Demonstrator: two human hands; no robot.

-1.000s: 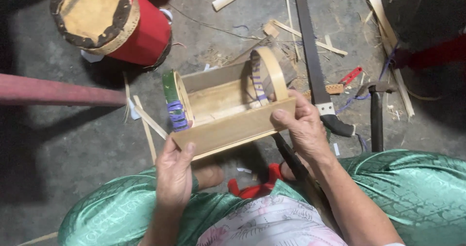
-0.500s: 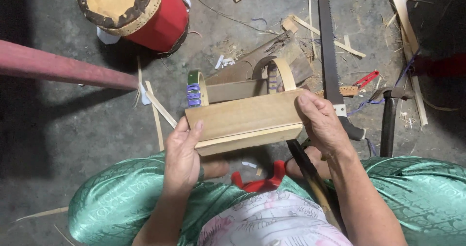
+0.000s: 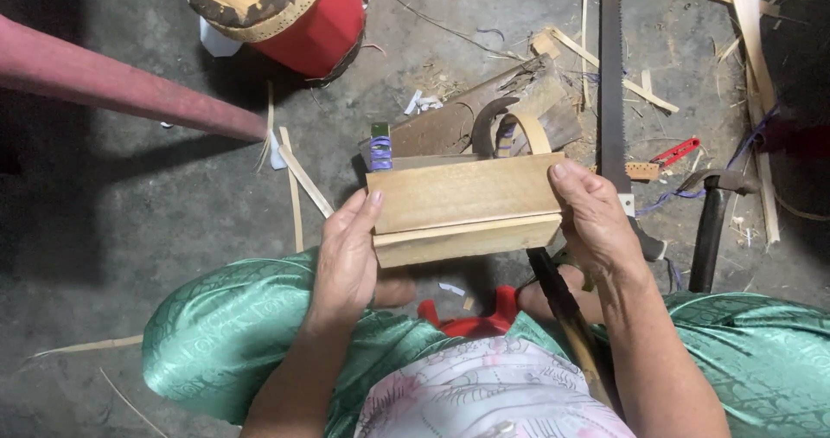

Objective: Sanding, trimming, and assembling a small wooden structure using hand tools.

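Holding a small bamboo box, both hands on its ends

Head view:
- Left hand grasps the left end of the bamboo box, thumb on the near face, fingers wrapped behind. Right hand grasps the right end the same way, fingers curled over the top edge. Both are closed on the box, not loose.
- Box is held above the person's knees, tipped so a flat outer panel faces the camera. Inside is hidden, so contents cannot be told.
- Judging progress: panels look joined along a visible seam on the near face. A curved bamboo strip handle and a green end piece with purple binding show behind the top edge, so the body looks assembled. What finishing is left cannot be told from this angle.
- Floor items: hand saw lies just right of the box, hammer further right, red-handled tool between them. A dark stick runs under the right wrist.
- Red drum-like container stands at top left with a tan covered top, contents not visible.
- Bamboo offcuts and shavings are scattered on the concrete floor.
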